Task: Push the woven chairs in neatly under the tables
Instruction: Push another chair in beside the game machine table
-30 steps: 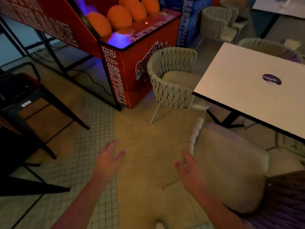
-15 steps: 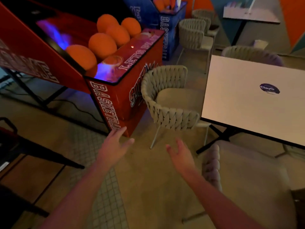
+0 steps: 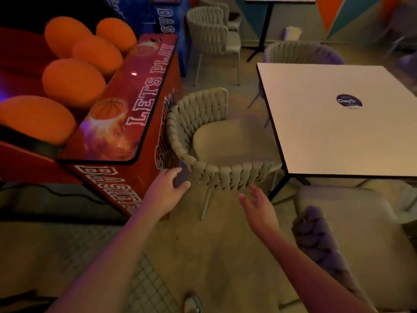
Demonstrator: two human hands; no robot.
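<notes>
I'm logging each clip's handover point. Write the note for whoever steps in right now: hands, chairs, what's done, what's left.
Left hand: open, empty, just short of the woven chair.
Right hand: open, empty, just below the chair's back rim.
That chair stands beside the arcade machine, seat facing the white table, not under it.
Done: nothing on this chair.
Left: take hold of its back and push it in under the table. The near chair at lower right also looks pulled out.

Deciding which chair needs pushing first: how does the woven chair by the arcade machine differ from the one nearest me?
The woven chair by the arcade machine stands out from the table, seat mostly exposed. The nearest chair is cut off by the frame edge; its weave looks purple-lit, not beige. Both have woven backs and pale cushions.
</notes>
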